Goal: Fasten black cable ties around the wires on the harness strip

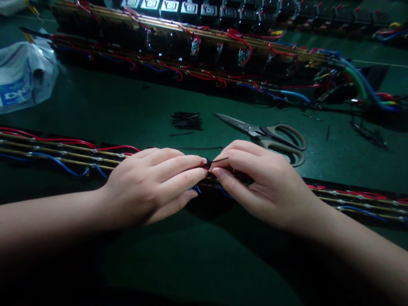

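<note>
A long strip [75,157] with brass rods and red and blue wires lies across the green table. Over its middle, my left hand [156,180] rests with its fingertips closed at a thin black cable tie [219,160]. From the other side my right hand [261,182] pinches at the same spot, thumb against the fingers. The tie's thin end sticks out over my right fingers, while its loop and the wires beneath are mostly hidden. Scissors [251,128] lie just behind my right hand, blades pointing left. A pile of black cable ties [187,120] sits behind my fingertips.
Further back, longer wired power strips [178,25] with brass rods stretch across the table, some showing white-lit sockets. A clear plastic bag [28,76] with blue print lies at the left. Thick blue and green cables [358,80] bunch at the right, near loose black scraps [368,134].
</note>
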`<action>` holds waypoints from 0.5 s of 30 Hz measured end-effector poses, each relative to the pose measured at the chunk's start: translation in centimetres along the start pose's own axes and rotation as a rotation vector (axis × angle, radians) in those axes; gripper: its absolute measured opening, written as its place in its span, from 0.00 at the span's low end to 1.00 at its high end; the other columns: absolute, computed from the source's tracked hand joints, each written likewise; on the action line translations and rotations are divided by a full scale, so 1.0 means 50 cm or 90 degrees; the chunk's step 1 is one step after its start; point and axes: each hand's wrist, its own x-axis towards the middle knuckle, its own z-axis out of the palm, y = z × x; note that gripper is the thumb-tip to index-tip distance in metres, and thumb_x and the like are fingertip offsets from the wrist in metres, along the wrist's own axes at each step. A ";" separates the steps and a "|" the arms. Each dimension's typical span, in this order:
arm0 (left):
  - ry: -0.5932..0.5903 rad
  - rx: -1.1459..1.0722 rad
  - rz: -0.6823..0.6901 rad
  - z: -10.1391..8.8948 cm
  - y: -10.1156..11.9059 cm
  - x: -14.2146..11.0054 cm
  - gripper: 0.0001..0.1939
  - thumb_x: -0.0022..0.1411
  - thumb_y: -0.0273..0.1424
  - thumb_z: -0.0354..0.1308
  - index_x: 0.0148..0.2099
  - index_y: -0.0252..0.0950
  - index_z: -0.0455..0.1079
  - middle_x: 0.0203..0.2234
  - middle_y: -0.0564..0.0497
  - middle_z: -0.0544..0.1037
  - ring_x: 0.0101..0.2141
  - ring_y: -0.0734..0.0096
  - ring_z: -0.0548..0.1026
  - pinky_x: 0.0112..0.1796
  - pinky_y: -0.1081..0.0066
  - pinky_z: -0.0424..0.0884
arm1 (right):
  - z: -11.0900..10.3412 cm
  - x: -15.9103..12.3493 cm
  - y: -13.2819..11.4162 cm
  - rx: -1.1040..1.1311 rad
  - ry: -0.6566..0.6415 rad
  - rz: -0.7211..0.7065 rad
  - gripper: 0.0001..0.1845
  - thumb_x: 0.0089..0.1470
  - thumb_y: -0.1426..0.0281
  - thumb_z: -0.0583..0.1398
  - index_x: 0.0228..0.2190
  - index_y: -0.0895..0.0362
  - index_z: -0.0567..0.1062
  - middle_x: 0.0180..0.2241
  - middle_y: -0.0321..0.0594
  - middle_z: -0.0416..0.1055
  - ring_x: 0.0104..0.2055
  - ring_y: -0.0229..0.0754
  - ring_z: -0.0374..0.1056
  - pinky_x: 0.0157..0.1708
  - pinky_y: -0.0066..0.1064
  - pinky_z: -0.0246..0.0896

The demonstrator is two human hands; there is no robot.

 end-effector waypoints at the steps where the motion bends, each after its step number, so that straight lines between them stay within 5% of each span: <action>1: -0.001 -0.001 -0.002 0.000 0.000 0.000 0.15 0.72 0.32 0.59 0.58 0.34 0.70 0.54 0.45 0.82 0.48 0.58 0.81 0.46 0.60 0.77 | 0.000 0.000 0.000 -0.001 0.001 -0.001 0.08 0.67 0.74 0.58 0.34 0.58 0.77 0.34 0.42 0.74 0.35 0.39 0.70 0.33 0.29 0.64; 15: -0.005 0.008 -0.005 0.000 0.001 0.001 0.15 0.73 0.32 0.58 0.58 0.35 0.70 0.53 0.44 0.82 0.48 0.59 0.82 0.46 0.60 0.77 | -0.001 -0.002 0.001 -0.007 -0.002 -0.003 0.09 0.67 0.73 0.58 0.34 0.57 0.76 0.33 0.41 0.74 0.34 0.39 0.69 0.33 0.29 0.63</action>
